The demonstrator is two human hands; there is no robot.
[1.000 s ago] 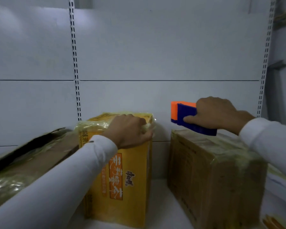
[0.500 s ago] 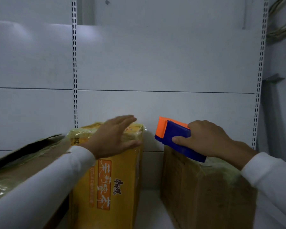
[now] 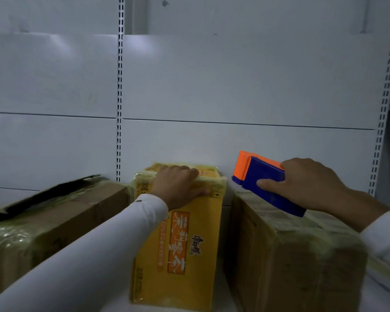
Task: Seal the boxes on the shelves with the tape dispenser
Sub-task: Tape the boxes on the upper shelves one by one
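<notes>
A yellow box (image 3: 178, 251) with orange printed characters stands upright in the middle of the shelf, its top wrapped in clear tape. My left hand (image 3: 178, 188) lies flat on its top, fingers over the upper front edge. To its right stands a brown cardboard box (image 3: 288, 255) covered in tape. My right hand (image 3: 306, 183) grips a blue and orange tape dispenser (image 3: 261, 179) that rests tilted on the far left of the brown box's top, orange end up and to the left.
A third brown box (image 3: 54, 217) lies at the left, its top flap torn open and dark inside. White back panels with slotted uprights (image 3: 119, 97) close the shelf behind. A narrow gap separates the yellow and right boxes.
My left hand, lifted with spread fingers half a second ago, has come back down flat onto the yellow box's top. The dispenser stays on the right box, tilted a little more.
</notes>
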